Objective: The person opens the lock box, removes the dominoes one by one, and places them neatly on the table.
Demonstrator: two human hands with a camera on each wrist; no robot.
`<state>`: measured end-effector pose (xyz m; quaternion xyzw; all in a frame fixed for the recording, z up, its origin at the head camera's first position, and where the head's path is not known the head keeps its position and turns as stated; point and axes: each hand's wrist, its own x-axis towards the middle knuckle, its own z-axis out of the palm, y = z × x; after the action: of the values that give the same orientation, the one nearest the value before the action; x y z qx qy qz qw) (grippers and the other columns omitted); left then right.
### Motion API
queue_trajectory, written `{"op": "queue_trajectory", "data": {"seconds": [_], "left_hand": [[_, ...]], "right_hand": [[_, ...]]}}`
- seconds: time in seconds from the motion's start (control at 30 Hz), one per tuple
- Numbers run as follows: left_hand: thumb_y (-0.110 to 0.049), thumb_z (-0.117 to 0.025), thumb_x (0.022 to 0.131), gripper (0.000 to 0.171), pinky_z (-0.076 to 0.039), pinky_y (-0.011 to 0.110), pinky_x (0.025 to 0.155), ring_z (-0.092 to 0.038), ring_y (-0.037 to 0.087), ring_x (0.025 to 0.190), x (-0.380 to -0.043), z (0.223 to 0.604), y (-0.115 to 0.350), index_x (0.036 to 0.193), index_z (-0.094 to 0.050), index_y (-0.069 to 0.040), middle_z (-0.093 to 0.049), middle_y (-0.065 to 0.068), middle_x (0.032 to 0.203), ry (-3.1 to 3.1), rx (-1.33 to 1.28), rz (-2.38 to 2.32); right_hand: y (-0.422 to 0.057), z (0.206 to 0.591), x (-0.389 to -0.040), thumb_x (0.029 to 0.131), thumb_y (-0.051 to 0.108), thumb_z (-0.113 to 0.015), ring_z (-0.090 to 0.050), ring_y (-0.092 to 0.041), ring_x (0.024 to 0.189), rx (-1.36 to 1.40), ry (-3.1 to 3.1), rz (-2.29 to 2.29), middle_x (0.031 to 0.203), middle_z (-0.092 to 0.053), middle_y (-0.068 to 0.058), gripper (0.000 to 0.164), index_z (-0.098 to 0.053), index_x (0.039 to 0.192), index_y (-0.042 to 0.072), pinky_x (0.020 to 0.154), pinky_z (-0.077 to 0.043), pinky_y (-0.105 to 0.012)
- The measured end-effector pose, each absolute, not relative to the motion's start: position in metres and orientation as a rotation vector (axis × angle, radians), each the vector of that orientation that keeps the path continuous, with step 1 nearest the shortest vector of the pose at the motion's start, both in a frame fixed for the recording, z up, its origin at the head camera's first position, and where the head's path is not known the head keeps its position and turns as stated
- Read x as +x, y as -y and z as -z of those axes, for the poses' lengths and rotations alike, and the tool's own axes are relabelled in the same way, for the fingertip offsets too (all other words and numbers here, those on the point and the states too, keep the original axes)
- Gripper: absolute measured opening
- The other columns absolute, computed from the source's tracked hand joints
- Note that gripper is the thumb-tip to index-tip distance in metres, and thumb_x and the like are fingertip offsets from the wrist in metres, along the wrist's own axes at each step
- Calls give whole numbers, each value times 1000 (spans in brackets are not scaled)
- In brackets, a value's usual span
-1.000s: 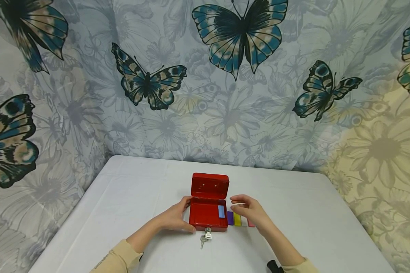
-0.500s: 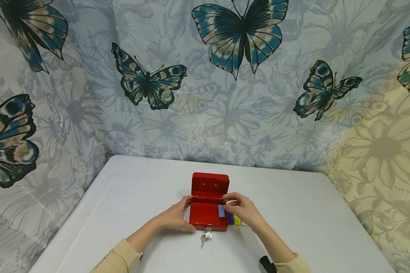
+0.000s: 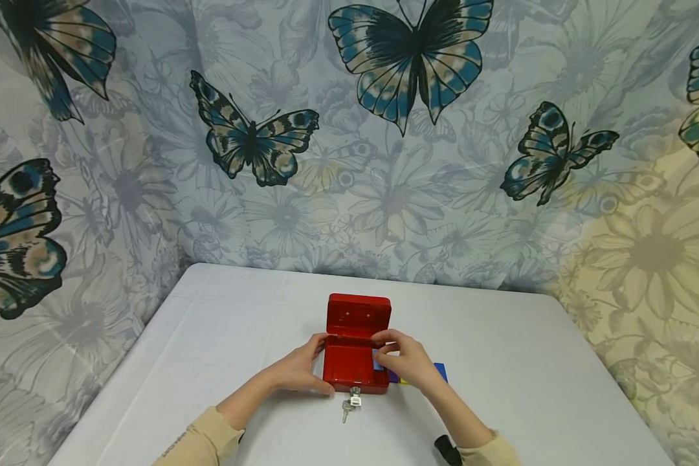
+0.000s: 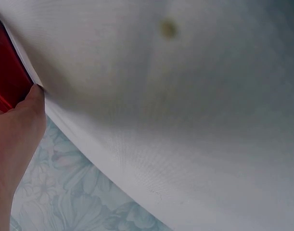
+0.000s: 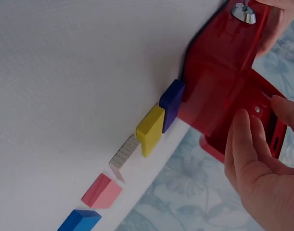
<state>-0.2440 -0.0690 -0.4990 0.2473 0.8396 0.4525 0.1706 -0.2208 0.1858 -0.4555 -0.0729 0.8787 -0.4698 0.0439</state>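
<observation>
A red metal cash box stands on the white table, its lid raised at the back. My left hand grips its left side, thumb at the front corner and fingers toward the back. In the left wrist view the thumb lies along the red wall. A light-blue piece is inside at the right end, partly covered by my right hand, which reaches over that end. In the right wrist view its thumb and fingers stand apart, with nothing showing between them. From the front lock hangs a key.
Beside the box's right wall runs a row of small blocks: dark purple, yellow, a pale ridged one, pink and blue. A butterfly-printed cloth wall rises behind the table.
My right hand has moved left, from beside the box to over its right end, and its forearm now uncovers the blue block. My left hand and the box have stayed put.
</observation>
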Motion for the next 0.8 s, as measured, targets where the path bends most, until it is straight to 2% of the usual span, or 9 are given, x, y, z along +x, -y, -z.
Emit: {"op": "queue_trajectory", "data": {"seconds": [0.13,0.3,0.67,0.8], "left_hand": [[-25,-86,69,99,-38,53,107,-39,35,136,-244,499,69,146,-28,-3,-42,14,146,-2393,706,-1275],[-27,-86,69,99,-38,52,108,-39,34,136,-245,500,69,146,-27,-4,-42,13,146,-2395,697,-1267],[-27,-86,69,99,-37,50,109,-40,35,135,-246,502,70,146,-27,-3,-42,15,146,-2395,727,-1269],[-28,-86,69,100,-36,49,109,-40,35,135,-246,502,70,146,-26,-4,-41,16,147,-2398,720,-1261]], "right_hand": [[-184,457,-220,86,8,-71,-60,-23,92,-270,-2697,1401,94,-64,-5,26,-64,111,5,69,-59,-30],[-181,459,-219,87,7,-71,-59,-23,92,-366,-2735,1326,102,-64,-11,27,-64,113,3,70,-59,-30],[-169,455,-216,85,8,-73,-63,-31,95,-429,-2822,1092,112,-65,-18,36,-61,117,-2,79,-58,-43],[-165,453,-216,85,11,-74,-60,-24,83,-427,-2822,1007,101,-66,-16,41,-59,120,-3,73,-59,-38]]}}
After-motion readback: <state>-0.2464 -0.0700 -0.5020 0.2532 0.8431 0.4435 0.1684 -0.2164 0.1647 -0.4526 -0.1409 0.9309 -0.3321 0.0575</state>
